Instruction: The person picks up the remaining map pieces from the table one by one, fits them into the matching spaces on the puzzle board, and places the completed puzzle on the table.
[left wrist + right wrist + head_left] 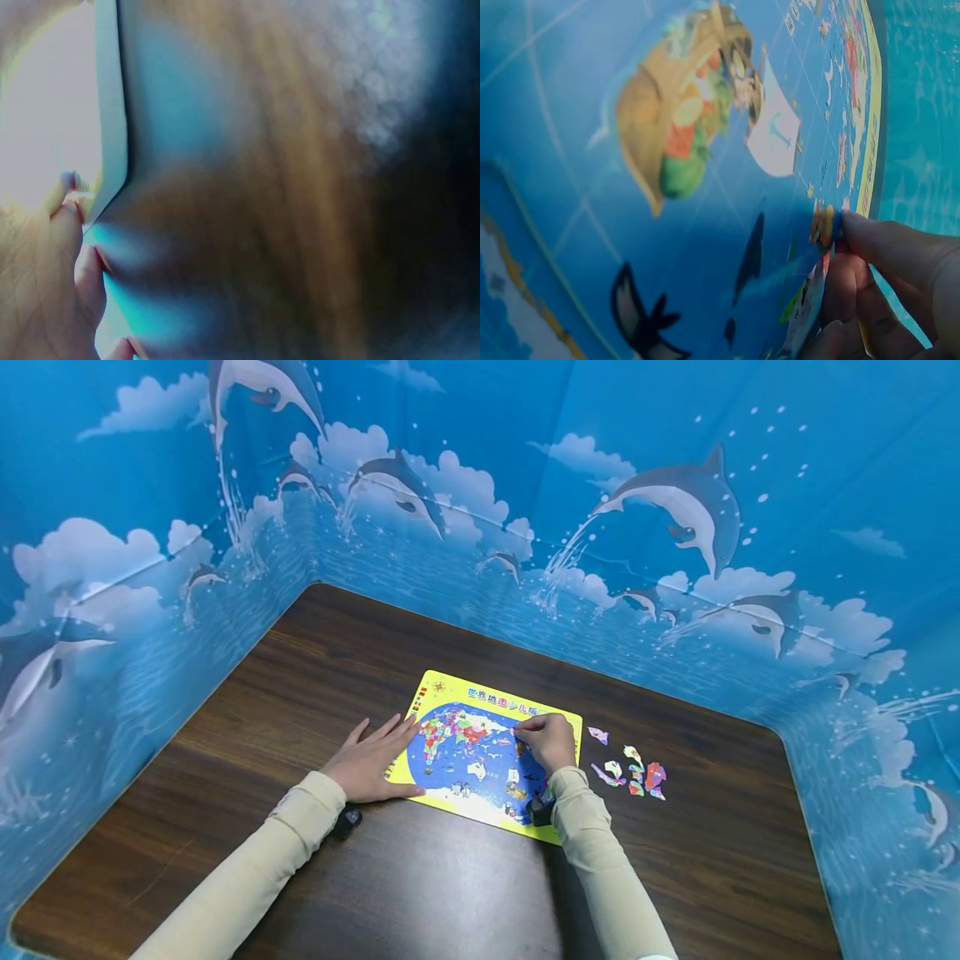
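Yellow-bordered map board (450, 768) lying flat on a table, its blue oceans printed with sea life, a fruit-laden boat (667, 124) and a sail with an anchor. The person's right hand (549, 741) is at the board's upper right, thumb and fingers drawn together in what appears to be a pinch on a small puzzle piece, mostly hidden. The left hand (371, 764) lies spread and relaxed over the left edge, gripping nothing. The work looks partway along: many-coloured lands cover the left and middle of the map, while several loose pieces (656, 774) beside the board's right edge seem left to place. How much of the right side is filled cannot be told, as the hand covers it. Chinese characters (502, 702) along the top read 世界地图少儿版, "World Map, Children's Edition"; smaller print is illegible, and no brand can be made out. Around everything spread the dark wooden table (712, 827) and a dolphin-patterned blue backdrop (525, 410).
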`<state>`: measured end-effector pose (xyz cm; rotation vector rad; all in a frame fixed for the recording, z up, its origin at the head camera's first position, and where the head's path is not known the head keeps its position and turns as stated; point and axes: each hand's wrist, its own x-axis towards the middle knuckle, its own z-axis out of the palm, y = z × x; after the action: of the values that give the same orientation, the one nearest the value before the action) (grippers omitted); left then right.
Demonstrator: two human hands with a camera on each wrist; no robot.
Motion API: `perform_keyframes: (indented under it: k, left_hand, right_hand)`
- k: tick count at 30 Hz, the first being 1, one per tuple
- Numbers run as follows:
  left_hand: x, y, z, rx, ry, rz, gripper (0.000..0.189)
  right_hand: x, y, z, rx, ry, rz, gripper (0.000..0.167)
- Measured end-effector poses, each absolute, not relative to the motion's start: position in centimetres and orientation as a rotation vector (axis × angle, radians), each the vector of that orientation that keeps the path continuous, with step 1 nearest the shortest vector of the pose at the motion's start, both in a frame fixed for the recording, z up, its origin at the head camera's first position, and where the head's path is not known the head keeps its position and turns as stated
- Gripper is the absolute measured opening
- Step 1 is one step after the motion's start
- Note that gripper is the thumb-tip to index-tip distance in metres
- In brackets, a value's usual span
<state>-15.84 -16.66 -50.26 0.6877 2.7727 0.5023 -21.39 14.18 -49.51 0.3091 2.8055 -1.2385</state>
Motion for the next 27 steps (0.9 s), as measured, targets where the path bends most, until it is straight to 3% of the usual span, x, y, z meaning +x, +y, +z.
perform_keyframes:
  k: [12, 20, 27]
  left_hand:
    - [-16.0, -16.4, -50.8, 0.679, 2.783, 0.471, 0.106]
    - [-16.2, -16.0, -50.9, 0.669, 2.806, 0.468, 0.106]
    - [-15.6, -16.5, -50.9, 0.661, 2.809, 0.463, 0.106]
  right_hand:
    - [-21.0, 14.5, -49.4, 0.239, 3.021, -1.190, 0.008]
    - [-21.8, 19.8, -47.7, 0.352, 3.136, -1.236, 0.012]
    - [-20.7, 24.9, -49.1, 0.405, 3.047, -1.042, 0.022]
